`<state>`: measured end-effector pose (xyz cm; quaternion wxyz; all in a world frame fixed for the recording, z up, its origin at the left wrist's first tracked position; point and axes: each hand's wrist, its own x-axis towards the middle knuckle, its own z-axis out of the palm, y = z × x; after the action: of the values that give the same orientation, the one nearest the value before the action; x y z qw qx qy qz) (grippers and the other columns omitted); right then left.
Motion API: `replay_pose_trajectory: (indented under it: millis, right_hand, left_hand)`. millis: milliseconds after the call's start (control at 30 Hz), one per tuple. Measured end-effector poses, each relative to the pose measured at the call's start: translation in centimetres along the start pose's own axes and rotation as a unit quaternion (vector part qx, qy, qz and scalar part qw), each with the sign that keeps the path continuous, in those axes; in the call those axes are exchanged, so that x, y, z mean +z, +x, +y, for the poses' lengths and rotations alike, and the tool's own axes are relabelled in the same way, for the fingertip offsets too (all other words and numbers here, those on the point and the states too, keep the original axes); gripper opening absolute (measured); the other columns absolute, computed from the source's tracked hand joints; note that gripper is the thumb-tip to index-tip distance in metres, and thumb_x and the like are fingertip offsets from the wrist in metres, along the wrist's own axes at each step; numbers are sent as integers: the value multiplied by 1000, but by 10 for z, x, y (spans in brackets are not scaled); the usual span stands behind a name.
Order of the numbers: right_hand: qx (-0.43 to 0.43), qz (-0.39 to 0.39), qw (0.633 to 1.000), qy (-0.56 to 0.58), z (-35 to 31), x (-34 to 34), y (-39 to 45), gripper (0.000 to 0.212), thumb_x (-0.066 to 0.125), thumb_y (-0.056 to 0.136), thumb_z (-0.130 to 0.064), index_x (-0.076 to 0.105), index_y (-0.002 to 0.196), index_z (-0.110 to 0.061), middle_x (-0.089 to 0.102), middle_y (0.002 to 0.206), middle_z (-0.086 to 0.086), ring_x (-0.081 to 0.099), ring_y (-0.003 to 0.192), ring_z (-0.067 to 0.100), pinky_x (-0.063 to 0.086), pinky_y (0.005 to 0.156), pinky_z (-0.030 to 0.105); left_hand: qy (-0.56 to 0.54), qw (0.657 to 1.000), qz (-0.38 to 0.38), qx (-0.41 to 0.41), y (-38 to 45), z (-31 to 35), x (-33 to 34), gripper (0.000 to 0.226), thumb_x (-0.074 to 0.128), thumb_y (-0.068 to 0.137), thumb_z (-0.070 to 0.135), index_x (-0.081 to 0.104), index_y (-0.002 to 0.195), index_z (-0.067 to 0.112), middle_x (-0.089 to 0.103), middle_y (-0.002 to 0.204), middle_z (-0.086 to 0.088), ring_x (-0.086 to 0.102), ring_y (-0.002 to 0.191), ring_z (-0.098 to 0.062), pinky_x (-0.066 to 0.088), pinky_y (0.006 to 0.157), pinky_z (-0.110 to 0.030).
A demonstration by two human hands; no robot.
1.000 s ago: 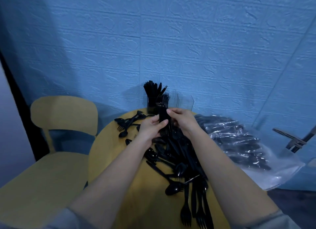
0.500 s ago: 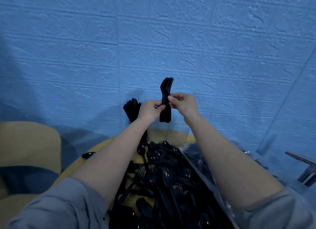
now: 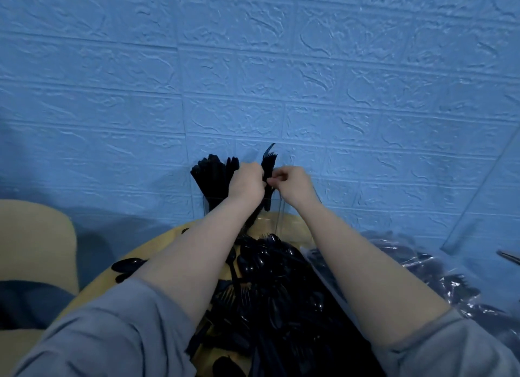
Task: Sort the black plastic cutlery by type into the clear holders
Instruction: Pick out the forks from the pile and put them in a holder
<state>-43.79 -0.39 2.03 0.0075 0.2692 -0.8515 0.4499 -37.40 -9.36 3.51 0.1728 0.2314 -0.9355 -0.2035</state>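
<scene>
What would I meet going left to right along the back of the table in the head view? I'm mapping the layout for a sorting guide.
Chair back → filled clear holder of black cutlery → left hand → bundle of forks held by both hands → right hand → plastic bag of cutlery.

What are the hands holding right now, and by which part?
Both hands, left hand and right hand, hold a bunch of forks around the handles, prongs up.

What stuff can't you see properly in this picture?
Head view only:
- Bundle of forks: its middle is hidden by the left hand and right hand.
- Clear holders: their lower parts are behind the forearms, so the count is unclear.
- Cutlery pile: too dark to count.
- Plastic bag: cut by the right edge.
</scene>
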Motion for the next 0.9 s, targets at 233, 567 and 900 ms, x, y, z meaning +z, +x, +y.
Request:
replay_pose_trajectory:
  millis: [233,567,900]
  right_hand:
    - [24,19,993,-111,3,-4,0,19,71,82,-30,68,89,-13,69,97,11,61,95,26,49,79,35]
    - [2,55,994,-96,-16,-21,-49,25,71,83,-30,64,96,-9,66,101,7,59,97,24,45,78,33]
    - [-12,-29,994,-107,-34,-43,-167,11,71,83,-20,70,90,-12,67,86,5,59,81,17,41,71,23]
  left_hand:
    - [47,999,-27,-6,-4,4,-1,12,53,93,1,62,100,2,59,108,-17,60,94,-29,42,65,-29]
    - [-36,999,10,3,-48,-11,-29,31,54,95,14,60,124,5,62,121,-14,60,107,-25,47,90,-30]
    - [-146,988,-23,37,-175,-19,-50,21,60,92,13,70,110,11,70,111,-2,62,99,-10,39,81,-13]
